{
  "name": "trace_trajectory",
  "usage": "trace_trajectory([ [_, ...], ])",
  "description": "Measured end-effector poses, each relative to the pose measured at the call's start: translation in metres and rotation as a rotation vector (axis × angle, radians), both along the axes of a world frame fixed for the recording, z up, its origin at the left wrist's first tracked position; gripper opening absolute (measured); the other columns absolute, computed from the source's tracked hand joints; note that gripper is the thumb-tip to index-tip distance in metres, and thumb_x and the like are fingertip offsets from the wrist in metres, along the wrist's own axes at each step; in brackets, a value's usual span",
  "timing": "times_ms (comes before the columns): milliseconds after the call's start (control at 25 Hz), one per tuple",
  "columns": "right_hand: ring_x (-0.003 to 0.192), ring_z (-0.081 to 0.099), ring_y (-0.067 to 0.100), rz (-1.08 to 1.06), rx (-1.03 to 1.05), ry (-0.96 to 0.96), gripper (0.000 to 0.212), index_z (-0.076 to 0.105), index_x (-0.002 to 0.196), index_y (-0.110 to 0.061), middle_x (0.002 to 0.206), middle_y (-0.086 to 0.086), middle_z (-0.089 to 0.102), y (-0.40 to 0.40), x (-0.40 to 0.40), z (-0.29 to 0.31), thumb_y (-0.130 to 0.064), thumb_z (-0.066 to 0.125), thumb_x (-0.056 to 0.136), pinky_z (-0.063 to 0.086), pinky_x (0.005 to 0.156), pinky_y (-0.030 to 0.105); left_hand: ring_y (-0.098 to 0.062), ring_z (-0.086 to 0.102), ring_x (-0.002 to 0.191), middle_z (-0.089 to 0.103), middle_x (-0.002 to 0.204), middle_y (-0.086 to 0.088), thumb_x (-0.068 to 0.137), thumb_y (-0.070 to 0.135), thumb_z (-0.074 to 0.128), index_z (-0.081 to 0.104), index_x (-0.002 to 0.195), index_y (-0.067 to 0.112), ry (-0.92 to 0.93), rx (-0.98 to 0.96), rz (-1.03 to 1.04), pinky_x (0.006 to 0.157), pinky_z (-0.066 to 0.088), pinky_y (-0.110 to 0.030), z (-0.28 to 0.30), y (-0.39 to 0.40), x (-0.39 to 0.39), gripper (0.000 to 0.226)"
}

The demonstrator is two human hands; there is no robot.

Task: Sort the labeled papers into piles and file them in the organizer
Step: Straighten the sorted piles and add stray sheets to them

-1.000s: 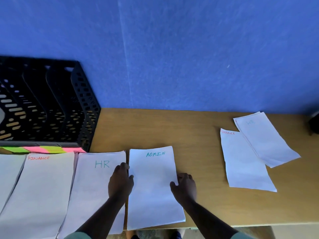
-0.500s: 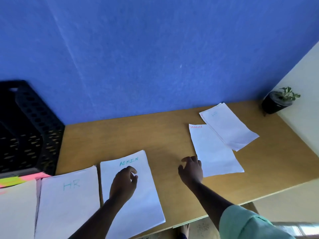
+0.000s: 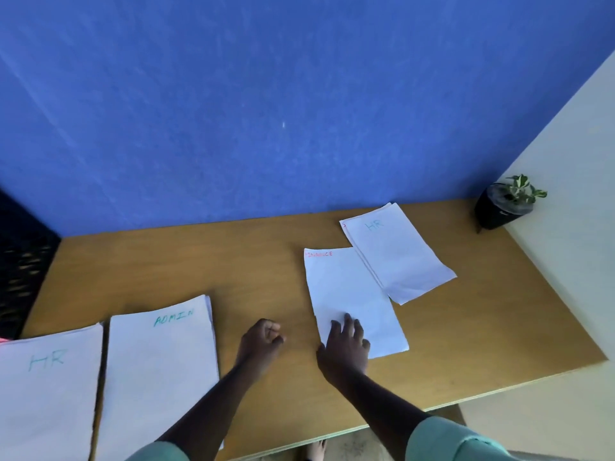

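From the head view we are looking down at a wooden table [image 3: 273,267] set against a blue wall [image 3: 266,111]. Our right hand [image 3: 344,344] is lying flat with fingers spread, pressing on the near left corner of the sheet marked FINANCE [image 3: 349,294], right of centre on the table. Our left hand [image 3: 261,342] is resting on bare wood just right of the ADMIN pile [image 3: 159,371], curled into a loose fist and gripping nothing. A small stack topped HR [image 3: 399,257] is lying just beyond the FINANCE sheet, overlapping its far right edge. At the near left a second HR pile [image 3: 46,394] is sitting beside the ADMIN pile. The black organizer [image 3: 23,261] is showing only partly at the far left edge. A potted plant [image 3: 506,204] is standing at the far right corner
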State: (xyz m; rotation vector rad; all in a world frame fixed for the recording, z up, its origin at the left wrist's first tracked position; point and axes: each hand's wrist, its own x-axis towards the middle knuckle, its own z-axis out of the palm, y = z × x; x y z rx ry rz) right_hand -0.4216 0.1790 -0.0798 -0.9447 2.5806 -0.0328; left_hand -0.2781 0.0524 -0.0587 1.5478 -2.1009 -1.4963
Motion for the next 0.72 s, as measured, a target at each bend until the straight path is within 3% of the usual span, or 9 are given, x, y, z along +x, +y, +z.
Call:
trace_trajectory([
  [120,0.155,0.013,0.032,0.161,-0.015,-0.044,0.05,0.044,0.144,-0.018,0.168,0.007,0.016,0.009,0.012,0.003,-0.026,0.044,0.094,0.032,0.116,0.047,-0.022,0.067,0.094,0.069,0.097,-0.002,0.089,0.033,0.07,0.067,0.103,0.017,0.013,0.241,0.132,0.079,0.053,-0.033,-0.004,0.018,-0.022,0.022],
  [240,0.15,0.027,0.03,0.339,-0.084,-0.11,0.046,0.051,0.136,-0.018,0.158,0.005,0.035,0.016,0.025,0.009,-0.022,0.045,0.091,0.042,0.109,0.045,-0.017,0.063,0.066,0.065,0.063,0.006,0.09,0.03,0.069,0.066,0.078,0.015,0.051,0.282,0.214,0.061,0.048,-0.03,-0.007,0.025,-0.029,0.02],
  [280,0.143,0.038,0.027,0.381,-0.127,-0.146,0.042,0.053,0.133,-0.02,0.149,0.002,0.045,0.015,0.028,0.012,-0.025,0.048,0.091,0.047,0.104,0.042,-0.016,0.062,0.062,0.065,0.061,0.008,0.089,0.026,0.07,0.067,0.079,0.014,0.067,0.294,0.256,0.058,0.048,-0.028,-0.008,0.025,-0.03,0.016],
  [360,0.12,0.058,0.016,0.345,-0.258,-0.245,0.031,0.057,0.118,-0.03,0.125,-0.009,0.058,0.011,0.027,0.022,-0.046,0.051,0.092,0.054,0.092,0.034,-0.023,0.067,0.072,0.073,0.08,-0.003,0.086,0.014,0.071,0.07,0.096,0.009,0.066,0.296,0.344,0.064,0.052,-0.031,-0.007,0.024,-0.029,0.011],
  [440,0.105,0.061,0.011,0.22,-0.404,-0.244,0.035,0.058,0.109,-0.032,0.113,-0.013,0.061,0.001,0.004,0.031,-0.061,0.049,0.092,0.052,0.085,0.029,-0.026,0.066,0.082,0.072,0.095,-0.007,0.084,0.01,0.067,0.065,0.106,0.013,0.023,0.22,0.377,0.07,0.052,-0.031,-0.008,0.02,-0.026,0.022],
  [520,0.114,0.057,0.015,0.142,-0.441,-0.11,0.032,0.061,0.115,-0.028,0.12,-0.008,0.06,-0.011,-0.043,0.037,-0.053,0.053,0.096,0.049,0.09,0.03,-0.023,0.064,0.09,0.068,0.101,0.0,0.087,0.012,0.064,0.06,0.112,0.022,0.023,0.198,0.335,0.075,0.051,-0.03,-0.005,0.017,-0.024,0.027],
  [640,0.142,0.037,0.024,0.051,-0.189,0.081,0.044,0.051,0.14,-0.018,0.149,0.003,0.045,-0.017,-0.123,0.04,-0.03,0.055,0.098,0.04,0.112,0.036,-0.021,0.064,0.096,0.067,0.104,0.004,0.09,0.015,0.062,0.06,0.114,0.025,0.007,0.169,0.265,0.081,0.05,-0.031,-0.006,0.011,-0.019,0.026],
  [720,0.15,0.027,0.028,0.007,-0.042,0.127,0.054,0.039,0.149,-0.014,0.161,0.008,0.03,-0.012,-0.158,0.039,-0.019,0.054,0.097,0.033,0.119,0.041,-0.015,0.064,0.091,0.068,0.102,0.007,0.091,0.016,0.061,0.061,0.113,0.026,0.028,0.166,0.276,0.076,0.05,-0.029,-0.005,0.009,-0.017,0.024],
])
